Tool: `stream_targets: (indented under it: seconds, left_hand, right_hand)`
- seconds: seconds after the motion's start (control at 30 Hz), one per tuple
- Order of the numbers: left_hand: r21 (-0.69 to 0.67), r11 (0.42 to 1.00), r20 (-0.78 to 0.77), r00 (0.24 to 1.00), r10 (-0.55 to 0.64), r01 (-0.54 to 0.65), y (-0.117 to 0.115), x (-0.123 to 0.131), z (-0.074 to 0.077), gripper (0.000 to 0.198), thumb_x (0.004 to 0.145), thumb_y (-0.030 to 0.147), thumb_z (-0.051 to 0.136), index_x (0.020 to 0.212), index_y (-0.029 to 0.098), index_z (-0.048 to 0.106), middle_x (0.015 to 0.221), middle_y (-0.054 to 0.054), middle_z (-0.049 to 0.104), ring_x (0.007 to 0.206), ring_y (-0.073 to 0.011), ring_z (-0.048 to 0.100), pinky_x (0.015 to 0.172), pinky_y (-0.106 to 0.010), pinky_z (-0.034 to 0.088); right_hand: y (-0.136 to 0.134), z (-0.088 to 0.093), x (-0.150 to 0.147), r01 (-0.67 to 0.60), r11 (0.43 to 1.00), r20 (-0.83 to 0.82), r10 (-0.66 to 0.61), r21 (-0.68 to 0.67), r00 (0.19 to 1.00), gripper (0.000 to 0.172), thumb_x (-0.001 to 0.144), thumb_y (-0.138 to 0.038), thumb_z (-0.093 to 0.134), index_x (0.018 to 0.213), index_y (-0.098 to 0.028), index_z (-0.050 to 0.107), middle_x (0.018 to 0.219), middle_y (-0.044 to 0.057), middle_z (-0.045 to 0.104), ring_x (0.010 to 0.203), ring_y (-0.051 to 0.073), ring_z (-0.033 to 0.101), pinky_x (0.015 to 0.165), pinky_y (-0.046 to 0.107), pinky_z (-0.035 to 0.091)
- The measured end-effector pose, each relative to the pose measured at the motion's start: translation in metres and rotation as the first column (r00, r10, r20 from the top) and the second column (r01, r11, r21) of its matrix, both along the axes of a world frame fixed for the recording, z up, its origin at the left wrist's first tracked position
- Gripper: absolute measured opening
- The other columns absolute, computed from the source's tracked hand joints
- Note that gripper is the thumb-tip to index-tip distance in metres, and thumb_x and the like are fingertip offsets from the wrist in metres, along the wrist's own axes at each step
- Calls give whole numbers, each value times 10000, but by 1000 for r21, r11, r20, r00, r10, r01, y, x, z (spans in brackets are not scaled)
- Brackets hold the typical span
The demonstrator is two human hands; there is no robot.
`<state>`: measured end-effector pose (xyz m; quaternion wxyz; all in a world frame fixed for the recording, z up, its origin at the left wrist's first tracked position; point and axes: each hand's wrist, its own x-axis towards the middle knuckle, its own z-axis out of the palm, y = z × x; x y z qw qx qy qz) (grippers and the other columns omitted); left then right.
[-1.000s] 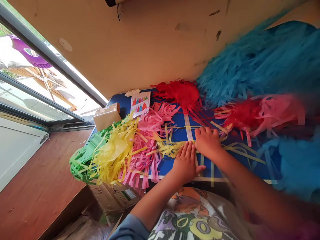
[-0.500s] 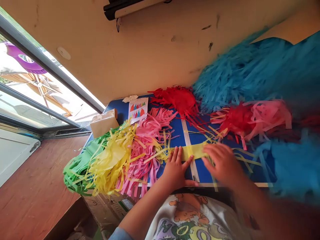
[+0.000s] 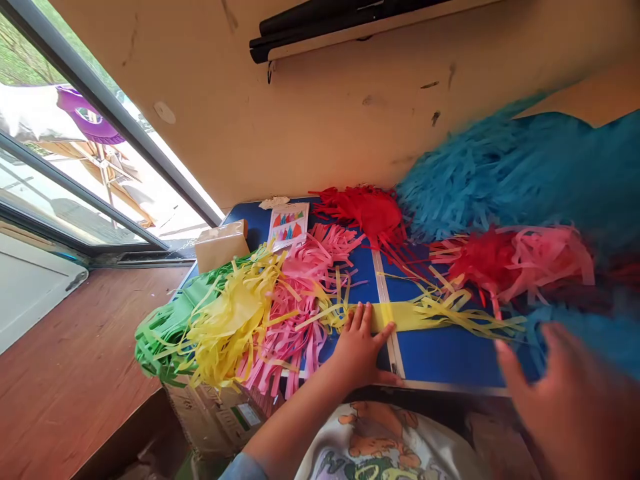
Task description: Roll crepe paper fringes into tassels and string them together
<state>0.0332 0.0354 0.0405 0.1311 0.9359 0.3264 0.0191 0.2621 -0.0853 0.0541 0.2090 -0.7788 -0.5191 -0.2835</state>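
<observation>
My left hand (image 3: 356,347) flat, spread-fingered on the yellow fringed papery strip (image 3: 407,316); my right hand (image 3: 567,400), fingers parted, empty, now off it.

Right hand (image 3: 570,400) is showing badly blurred, lower right; the frame edge is cutting off its arm. Left hand (image 3: 357,345), center, is covering part of the yellow strip (image 3: 413,316). Blue fringe (image 3: 493,183) is running out at the right edge, looking blurry there. Top edge is clipping the black roll (image 3: 320,25). Bottom edge is cropping shirt (image 3: 370,443) and cardboard box (image 3: 215,417). Card (image 3: 289,227), left of center, is carrying shapes too small to tell.
</observation>
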Motion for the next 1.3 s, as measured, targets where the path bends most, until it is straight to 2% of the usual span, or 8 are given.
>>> stream_targets:
  seconds: [0.1,0.23,0.47,0.67,0.8,0.93,1.03,1.3]
  left_hand:
    - [28,1000,2,1000,-2,2,-1,-1,-2,1012,576,805,481,1407,289,220,1491,-185,84,1346,-425,65,1034,-611,140]
    - [65,998,-13,1000,-23,24,-2,-3,-2,988,630,784,452,1421,267,161,1486,-190,108,1351,-409,88,1014,-656,87]
    - [138,987,2,996,85,-84,-4,-12,-11,845,746,710,391,1407,204,243,1477,-183,159,1363,-355,104,1050,-585,167]
    - [131,909,-2,917,399,-395,-23,-33,7,634,848,549,397,1345,155,388,1440,-171,286,1322,-343,266,1051,-515,279]
    - [185,969,147,980,137,-164,-25,-19,28,501,874,407,449,1312,168,414,1437,-130,317,1273,-250,379,1050,-403,336]
    - [269,952,145,970,-194,150,-6,10,13,341,888,251,421,1202,148,504,1329,-90,478,1201,-192,456,1033,-345,358]
    - [261,951,114,973,-199,163,10,20,-3,291,871,184,420,1128,134,546,1227,-90,559,1110,-194,520,943,-336,431]
    - [264,949,96,975,-201,170,16,17,-5,297,850,195,441,1126,157,542,1141,-93,590,1023,-197,547,810,-303,458]
  right_hand:
    - [51,-18,-57,-572,809,-5,577,-136,817,755,862,-502,374,1425,-66,122,1350,190,370,1259,277,336,970,419,364]
    - [97,-45,-77,-690,549,-197,697,-472,689,832,816,-669,323,1393,-72,266,1411,156,280,1319,241,235,1050,419,286]
    - [74,-66,-9,-397,791,-34,432,-465,901,856,776,-691,335,1360,-65,339,1409,153,279,1310,284,243,1075,527,156]
    - [66,-70,-18,-333,852,93,400,-403,912,894,736,-729,343,1320,-55,407,1412,116,280,1330,292,170,1081,520,109]
    - [56,-48,-27,-330,884,164,399,-332,902,864,729,-692,400,1283,-31,449,1421,158,240,1324,325,163,1040,522,196]
    - [45,-27,-39,-387,882,221,448,-270,866,446,865,-346,395,1224,-115,526,1357,125,390,1187,274,404,898,445,364]
    - [46,-28,-45,-421,852,180,487,-311,855,342,816,-93,387,1016,-171,653,1056,75,625,925,213,558,829,408,401]
    - [65,-35,-28,-595,771,415,630,-227,657,362,736,15,396,877,-164,677,823,61,641,709,175,570,691,348,427]
